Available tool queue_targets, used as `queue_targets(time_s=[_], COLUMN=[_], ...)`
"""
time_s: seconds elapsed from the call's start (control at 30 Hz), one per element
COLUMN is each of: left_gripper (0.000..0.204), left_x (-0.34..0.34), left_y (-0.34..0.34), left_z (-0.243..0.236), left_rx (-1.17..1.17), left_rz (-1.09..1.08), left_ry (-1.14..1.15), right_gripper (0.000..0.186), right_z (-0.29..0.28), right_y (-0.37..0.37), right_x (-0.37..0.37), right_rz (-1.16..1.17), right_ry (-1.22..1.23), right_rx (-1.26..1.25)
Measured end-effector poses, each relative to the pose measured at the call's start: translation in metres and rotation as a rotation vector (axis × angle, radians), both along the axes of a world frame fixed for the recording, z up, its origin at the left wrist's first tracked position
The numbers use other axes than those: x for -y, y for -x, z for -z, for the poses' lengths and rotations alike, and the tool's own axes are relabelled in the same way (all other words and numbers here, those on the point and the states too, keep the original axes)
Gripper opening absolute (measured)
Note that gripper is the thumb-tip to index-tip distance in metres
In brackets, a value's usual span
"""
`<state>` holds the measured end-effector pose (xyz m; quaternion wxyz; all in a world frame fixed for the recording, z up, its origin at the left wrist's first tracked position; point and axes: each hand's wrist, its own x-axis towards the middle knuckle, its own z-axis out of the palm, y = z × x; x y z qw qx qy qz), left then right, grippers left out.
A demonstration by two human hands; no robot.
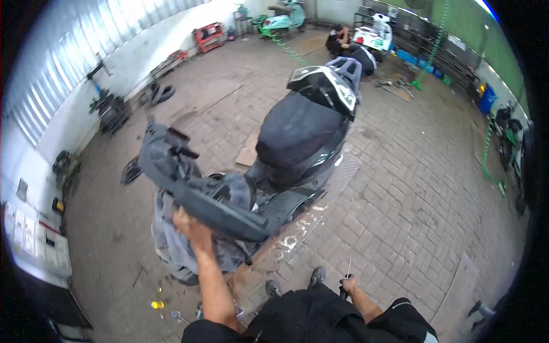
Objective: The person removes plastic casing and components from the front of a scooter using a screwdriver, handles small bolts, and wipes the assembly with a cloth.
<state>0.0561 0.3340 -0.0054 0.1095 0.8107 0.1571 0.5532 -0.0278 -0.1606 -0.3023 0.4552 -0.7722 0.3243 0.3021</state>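
A scooter (300,134) with a black seat stands in front of me, its tail pointing away to the upper right. At its front end, a long dark grey plastic panel (211,208) sits tilted above the scooter's front. My left hand (191,226) grips the panel's near edge, with the fingertips partly hidden against it. Grey cloth-like covering (168,237) hangs below that hand. Low at my right side, my right hand (347,283) is closed round the dark handle of a screwdriver (350,264), whose thin shaft points upward, apart from the scooter.
A yellow object (157,304) and small parts lie on the paved floor at lower left. A flat board (249,150) lies beyond the scooter. Further off are a tyre (164,94), a red tool rack (210,37), a crouching person (337,41) by a white scooter (374,35), and green coiled hoses (437,43).
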Motion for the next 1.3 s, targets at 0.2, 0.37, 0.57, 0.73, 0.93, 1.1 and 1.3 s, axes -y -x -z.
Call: queue_targets(time_s=[0.2,0.37,0.57,0.73,0.93,1.1,1.3], left_gripper=[0.04,0.042,0.04,0.036,0.038,0.037,0.026], left_x=[-0.006,-0.014,-0.025,-0.031,-0.08,-0.017,-0.005], left_y=[0.015,0.004,0.013,0.002,0.039,-0.007,0.014], left_z=[-0.011,-0.014,-0.03,-0.005,0.065,0.001,-0.008], left_rx=[-0.261,0.14,-0.099,-0.044,0.067,0.073,-0.051], left_rz=[0.095,0.251,0.159,0.213,0.037,0.397,0.397], left_ry=[0.309,0.79,0.739,0.654,0.153,0.889,0.371], right_gripper=[0.049,0.048,0.045,0.046,0.044,0.043,0.045], right_z=[-0.04,-0.019,-0.003,0.03,0.0,-0.028,0.0], right_y=[-0.026,-0.023,-0.03,-0.057,-0.053,-0.053,-0.025], right_x=[0.056,0.08,0.079,0.098,0.076,0.086,0.099], right_rz=[0.062,0.045,-0.122,-0.157,-0.097,0.128,0.08], right_ry=[0.05,0.085,0.143,0.139,0.09,0.005,0.031], right_rx=[0.02,-0.017,-0.1,0.051,0.132,0.063,-0.051])
